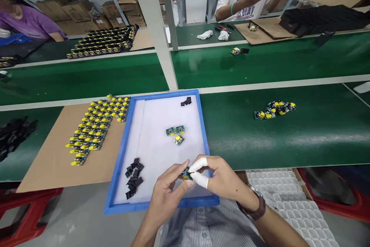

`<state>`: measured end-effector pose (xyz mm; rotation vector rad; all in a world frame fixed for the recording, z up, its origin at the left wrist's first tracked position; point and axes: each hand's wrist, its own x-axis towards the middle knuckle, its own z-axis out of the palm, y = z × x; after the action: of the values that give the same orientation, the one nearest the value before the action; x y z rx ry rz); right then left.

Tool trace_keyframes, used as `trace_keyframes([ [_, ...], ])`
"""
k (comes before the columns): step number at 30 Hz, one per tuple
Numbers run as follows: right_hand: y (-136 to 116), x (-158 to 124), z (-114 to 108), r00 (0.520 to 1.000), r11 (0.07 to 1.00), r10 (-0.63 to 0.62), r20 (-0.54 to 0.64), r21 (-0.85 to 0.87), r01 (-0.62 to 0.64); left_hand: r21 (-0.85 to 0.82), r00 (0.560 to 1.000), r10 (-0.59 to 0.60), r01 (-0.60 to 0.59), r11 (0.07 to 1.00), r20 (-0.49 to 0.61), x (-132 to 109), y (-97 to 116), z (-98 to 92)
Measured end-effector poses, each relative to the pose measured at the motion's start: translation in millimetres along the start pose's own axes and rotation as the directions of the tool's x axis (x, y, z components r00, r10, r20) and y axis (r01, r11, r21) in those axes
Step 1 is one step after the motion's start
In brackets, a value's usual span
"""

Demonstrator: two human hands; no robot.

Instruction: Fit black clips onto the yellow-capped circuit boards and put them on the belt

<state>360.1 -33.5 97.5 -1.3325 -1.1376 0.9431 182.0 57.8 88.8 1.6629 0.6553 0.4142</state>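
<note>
My left hand grips a small circuit board between thumb and fingers, low over the front of the blue-rimmed white tray. From the right, my right hand, with white covers on thumb and forefinger, pinches at the board's edge. Something dark shows between those fingertips, too small to make out. Farther back in the tray lie two boards green side up and one board with its yellow part on top. Several black pieces are scattered at the tray's left; a smaller black group sits at its far right.
Left of the tray, cardboard carries rows of boards with yellow parts, beside a black heap. More boards lie on the green bench at right. A white post rises beyond the tray. Two people work across the bench.
</note>
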Motion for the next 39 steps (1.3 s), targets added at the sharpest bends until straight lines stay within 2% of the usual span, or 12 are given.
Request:
trace_keyframes([
  [4,8.9,2.7,0.5,0.994,0.995,0.095,-0.061,0.011,-0.095,0.076,0.999,0.004,-0.001,0.997,-0.046,0.3,-6.1,4.6],
  [7,15.5,3.4,3.3,0.977,0.961,0.208,-0.044,0.197,-0.196,0.126,0.988,0.055,-0.037,0.991,-0.144,-1.5,-9.6,8.3],
  [11,19.1,4.1,1.3,0.964,0.872,0.263,0.046,0.415,-0.258,0.215,0.941,0.259,-0.212,0.953,-0.218,-4.9,-8.3,13.3],
  [14,17.8,4.7,-3.2,0.957,0.847,0.268,0.108,0.446,-0.288,0.289,0.895,0.403,-0.341,0.895,-0.191,-6.7,-5.3,16.4],
  [16,16.9,4.8,-5.1,0.954,0.842,0.266,0.137,0.449,-0.299,0.311,0.885,0.432,-0.367,0.877,-0.173,-7.3,-4.2,17.7],
  [20,18.9,3.9,-4.6,0.963,0.873,0.248,0.104,0.406,-0.268,0.354,0.893,0.425,-0.353,0.866,-0.150,-6.2,-2.8,18.9],
  [23,23.3,1.1,-2.6,0.962,0.883,0.264,0.074,0.384,-0.272,0.382,0.890,0.407,-0.310,0.871,-0.206,-3.5,0.7,20.1],
  [26,27.3,-4.3,0.0,0.963,0.879,0.264,0.049,0.399,-0.261,0.424,0.844,0.428,-0.276,0.863,-0.324,-1.9,3.6,21.7],
  [28,28.8,-8.1,2.7,0.980,0.917,0.198,0.012,0.352,-0.189,0.446,0.815,0.462,-0.290,0.847,-0.349,-2.6,2.4,22.8],
  [31,27.0,-11.3,8.0,0.996,0.978,0.073,-0.045,0.199,-0.063,0.484,0.803,0.508,-0.326,0.812,-0.312,-5.4,-4.5,24.3],
  [34,19.4,-10.2,11.7,0.999,0.997,0.015,-0.036,0.077,-0.012,0.558,0.783,0.557,-0.341,0.756,-0.278,-7.4,-12.4,25.0],
  [39,12.2,-3.7,10.9,0.998,0.997,-0.044,0.053,0.069,0.041,0.604,0.776,0.582,-0.348,0.717,-0.244,-6.9,-11.9,22.3],
])
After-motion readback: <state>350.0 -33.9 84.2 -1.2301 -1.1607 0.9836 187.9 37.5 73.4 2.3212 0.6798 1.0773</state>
